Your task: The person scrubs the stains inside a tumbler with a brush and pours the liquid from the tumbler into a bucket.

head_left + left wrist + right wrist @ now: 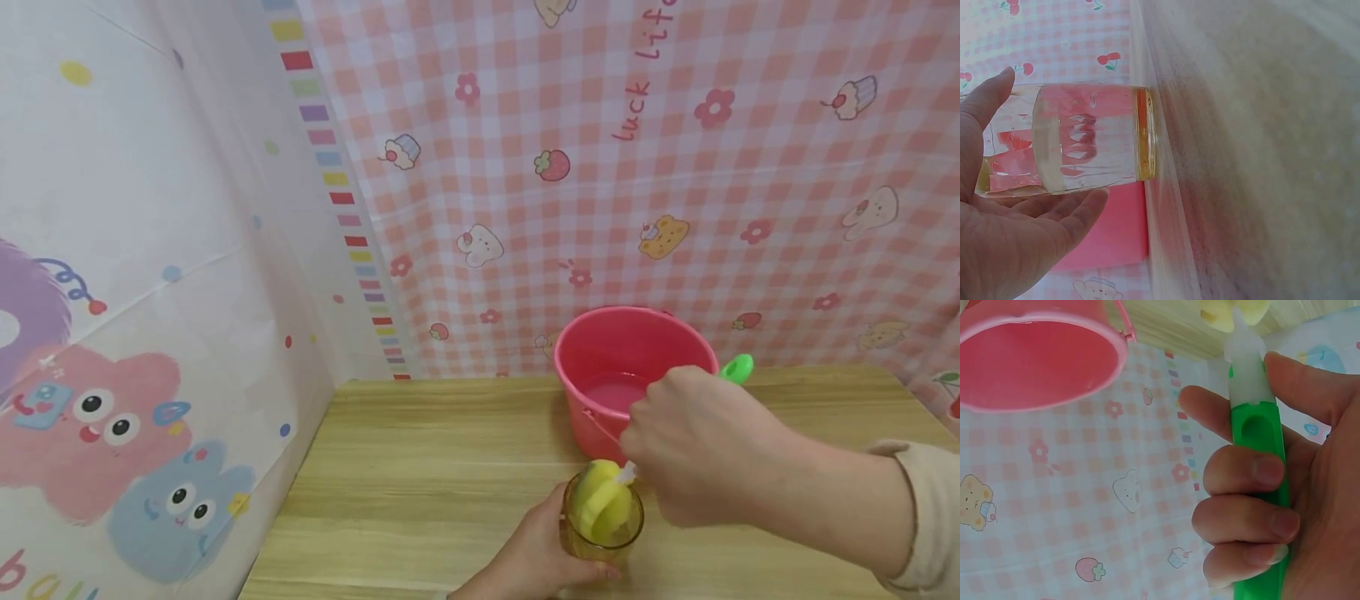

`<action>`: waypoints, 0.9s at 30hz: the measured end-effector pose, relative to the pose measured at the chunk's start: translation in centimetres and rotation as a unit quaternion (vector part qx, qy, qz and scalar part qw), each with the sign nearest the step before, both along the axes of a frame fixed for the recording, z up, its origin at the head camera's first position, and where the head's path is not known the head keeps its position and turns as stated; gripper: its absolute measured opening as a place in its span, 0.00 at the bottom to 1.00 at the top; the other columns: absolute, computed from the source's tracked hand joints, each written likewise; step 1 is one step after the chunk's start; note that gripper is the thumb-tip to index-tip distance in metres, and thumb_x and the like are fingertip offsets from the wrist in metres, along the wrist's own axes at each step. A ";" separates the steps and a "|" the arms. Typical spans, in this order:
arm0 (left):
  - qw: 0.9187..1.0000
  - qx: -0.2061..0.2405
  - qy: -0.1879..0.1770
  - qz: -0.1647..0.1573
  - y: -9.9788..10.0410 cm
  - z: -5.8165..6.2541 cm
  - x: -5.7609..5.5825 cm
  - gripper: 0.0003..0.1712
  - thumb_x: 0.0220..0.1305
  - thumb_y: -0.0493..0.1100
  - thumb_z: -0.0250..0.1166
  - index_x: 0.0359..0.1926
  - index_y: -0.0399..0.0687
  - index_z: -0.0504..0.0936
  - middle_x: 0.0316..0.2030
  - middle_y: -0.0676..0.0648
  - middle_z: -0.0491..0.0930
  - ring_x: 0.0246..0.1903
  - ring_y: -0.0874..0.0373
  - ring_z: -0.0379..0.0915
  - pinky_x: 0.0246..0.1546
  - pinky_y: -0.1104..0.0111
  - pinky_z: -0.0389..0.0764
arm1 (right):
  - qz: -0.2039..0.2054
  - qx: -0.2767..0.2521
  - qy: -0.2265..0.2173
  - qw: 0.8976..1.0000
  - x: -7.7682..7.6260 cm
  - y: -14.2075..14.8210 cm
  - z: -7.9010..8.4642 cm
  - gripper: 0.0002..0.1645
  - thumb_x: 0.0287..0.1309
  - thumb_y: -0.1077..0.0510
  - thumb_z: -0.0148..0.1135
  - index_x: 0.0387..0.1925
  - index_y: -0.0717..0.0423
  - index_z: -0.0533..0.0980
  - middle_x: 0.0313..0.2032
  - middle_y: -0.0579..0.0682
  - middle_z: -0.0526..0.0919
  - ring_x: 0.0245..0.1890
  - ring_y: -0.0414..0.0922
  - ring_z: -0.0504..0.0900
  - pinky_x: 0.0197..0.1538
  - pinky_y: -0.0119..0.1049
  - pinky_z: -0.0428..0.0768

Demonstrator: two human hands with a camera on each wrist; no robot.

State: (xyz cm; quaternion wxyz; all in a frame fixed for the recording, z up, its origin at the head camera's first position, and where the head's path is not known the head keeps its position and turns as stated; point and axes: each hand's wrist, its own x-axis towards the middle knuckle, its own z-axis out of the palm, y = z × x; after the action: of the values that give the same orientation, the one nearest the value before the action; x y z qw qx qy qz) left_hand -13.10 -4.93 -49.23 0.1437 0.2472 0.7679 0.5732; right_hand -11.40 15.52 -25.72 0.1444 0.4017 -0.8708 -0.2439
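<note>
Sponge brush [1257, 431] was low in the head view, right of centre, with its yellow sponge head [600, 504] at the mouth of an amber-tinted glass [1085, 137]; how deep it went, I honestly couldn't tell. The right hand [705, 450] had its fingers wrapped round the green handle [1260, 444], thumb lying up along the whitish neck, and a bit of green poked out past the fist at right of centre. Down at the bottom of the frame, the left hand [536, 542] was clamped on the glass, thumb on one side and fingers on the other. Couldn't make out whether the glass base actually touched the wooden table [435, 467]. A pink bucket [588, 429] stood on the table just behind the glass, right of centre, partly covered by the right fist. A pink checked cloth [510, 200] with cupcakes and strawberries filled the upper right, a white cartoon-print cloth [187, 208] covered the left side, and a beige sleeve [937, 517] showed at the lower right edge.
</note>
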 end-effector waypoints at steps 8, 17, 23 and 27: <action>1.000 -0.011 -0.014 0.005 -0.1 0.1 0.1 0.49 0.50 0.47 0.86 0.69 0.70 0.70 0.57 0.66 0.78 0.56 0.67 0.73 0.63 0.67 0.73 | 0.014 -0.021 0.010 1.000 -0.5 0.3 -0.2 0.24 0.39 0.54 0.66 0.09 0.43 0.57 0.09 0.41 0.55 0.12 0.41 0.55 0.18 0.34 0.60; 1.000 -0.011 -0.003 0.003 -0.1 0.0 0.0 0.50 0.49 0.47 0.86 0.71 0.68 0.69 0.58 0.65 0.77 0.58 0.67 0.73 0.63 0.68 0.73 | 0.000 -0.033 0.008 0.999 -0.8 1.3 -0.4 0.26 0.40 0.54 0.68 0.09 0.44 0.57 0.09 0.41 0.55 0.11 0.41 0.54 0.18 0.33 0.58; 1.000 -0.010 -0.009 0.001 -0.1 0.0 0.0 0.50 0.50 0.46 0.86 0.71 0.69 0.69 0.58 0.65 0.77 0.58 0.67 0.73 0.62 0.69 0.73 | -0.014 -0.050 -0.004 0.999 -0.8 2.2 -0.8 0.24 0.38 0.59 0.65 0.09 0.43 0.57 0.10 0.40 0.55 0.12 0.40 0.53 0.18 0.32 0.56; 1.000 -0.003 -0.019 -0.002 -0.1 0.1 0.0 0.50 0.50 0.45 0.86 0.70 0.69 0.69 0.58 0.65 0.77 0.58 0.67 0.73 0.62 0.70 0.73 | -0.022 -0.053 -0.007 0.998 -0.7 2.7 -1.0 0.24 0.36 0.60 0.64 0.08 0.43 0.56 0.10 0.40 0.54 0.12 0.40 0.53 0.18 0.32 0.56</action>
State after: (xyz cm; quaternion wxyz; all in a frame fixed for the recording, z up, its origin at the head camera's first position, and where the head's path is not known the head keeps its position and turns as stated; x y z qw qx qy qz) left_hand -13.06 -5.05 -49.11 0.1601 0.2373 0.7664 0.5750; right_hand -12.14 18.22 -26.74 0.1540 0.3755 -0.8922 -0.1982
